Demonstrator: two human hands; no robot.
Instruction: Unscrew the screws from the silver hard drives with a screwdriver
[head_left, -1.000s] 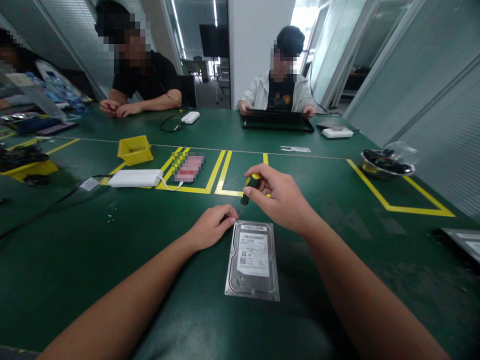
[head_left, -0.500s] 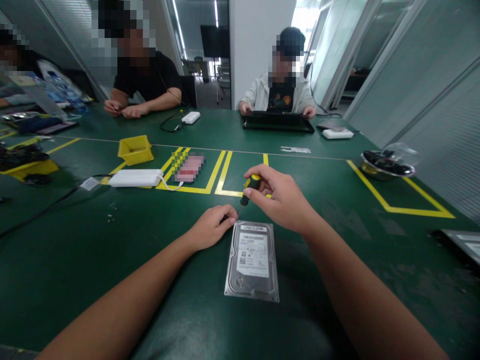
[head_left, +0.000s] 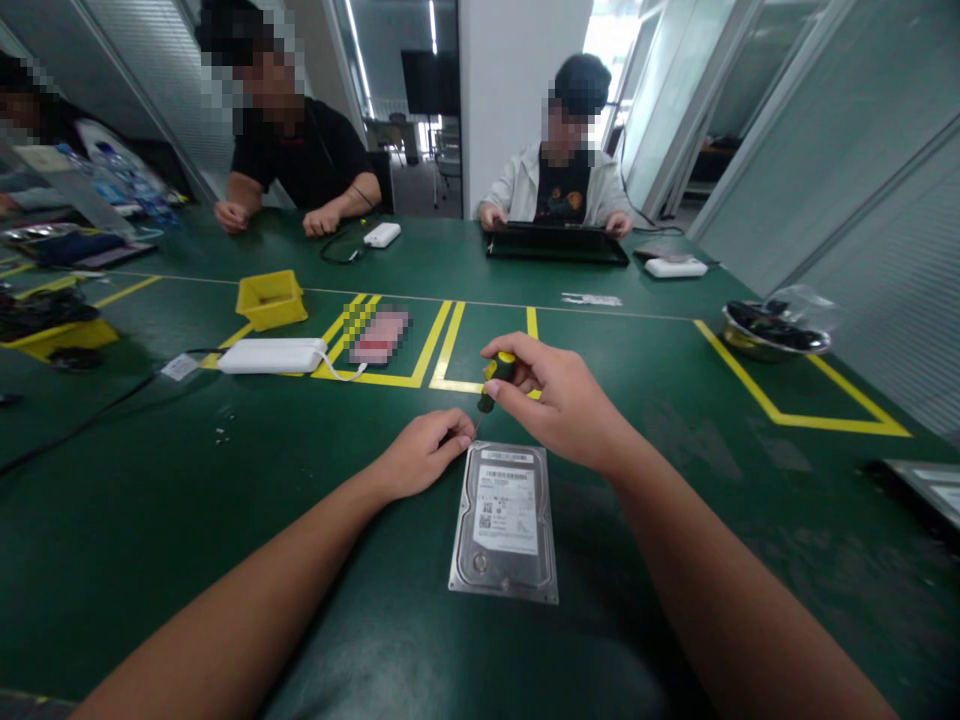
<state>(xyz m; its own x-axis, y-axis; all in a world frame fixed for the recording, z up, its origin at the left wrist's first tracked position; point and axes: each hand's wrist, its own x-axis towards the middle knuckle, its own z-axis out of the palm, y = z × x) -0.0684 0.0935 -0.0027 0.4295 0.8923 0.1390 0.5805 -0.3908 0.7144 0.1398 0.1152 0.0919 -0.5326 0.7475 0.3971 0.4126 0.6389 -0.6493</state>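
A silver hard drive lies flat on the green table, label side up, right in front of me. My right hand is closed round a small screwdriver with a yellow and black handle, its tip pointing down at the drive's far left corner. My left hand rests on the table just left of that corner, fingers pinched together beside the screwdriver's tip. Whether those fingers hold anything is hidden.
A yellow bin, a white flat box with a cable, and yellow floor-tape lines lie beyond. A metal bowl sits far right. Two persons sit across the table, one at a black laptop. Tiny screws lie left.
My right hand has twisted the screwdriver slightly and shifted a little left. The person at the far left has moved their arms apart. The hard drive has stayed put.
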